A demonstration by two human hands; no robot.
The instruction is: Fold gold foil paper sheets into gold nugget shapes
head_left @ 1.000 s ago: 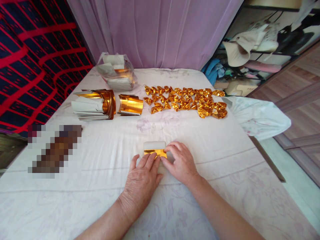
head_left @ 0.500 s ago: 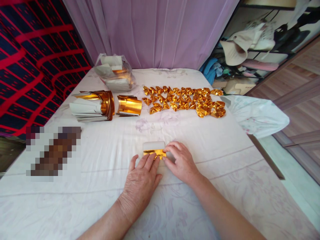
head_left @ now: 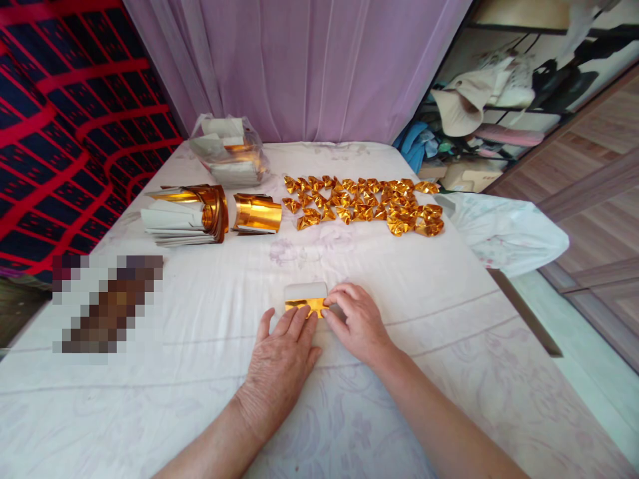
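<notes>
A small sheet of gold foil paper (head_left: 305,291), grey-white on its back, lies on the cloth in front of me. Its near part is folded over so a gold band shows below the pale strip. My left hand (head_left: 282,362) lies flat with outstretched fingers, its fingertips pressing the gold band. At the sheet's right edge, my right hand (head_left: 358,322) has thumb and index finger closed on the folded paper, other fingers curled. The sheet's near edge is partly hidden under my fingers.
Several folded gold foil pieces (head_left: 362,203) sit in rows at the back. Left of them are a small gold paper stack (head_left: 257,213), a bigger fanned stack (head_left: 187,216) and a plastic bag of sheets (head_left: 232,156). A white bag (head_left: 519,229) hangs past the right edge.
The view has shifted slightly. Both hands keep nearly the same places on the folded paper, and nothing has been let go.
</notes>
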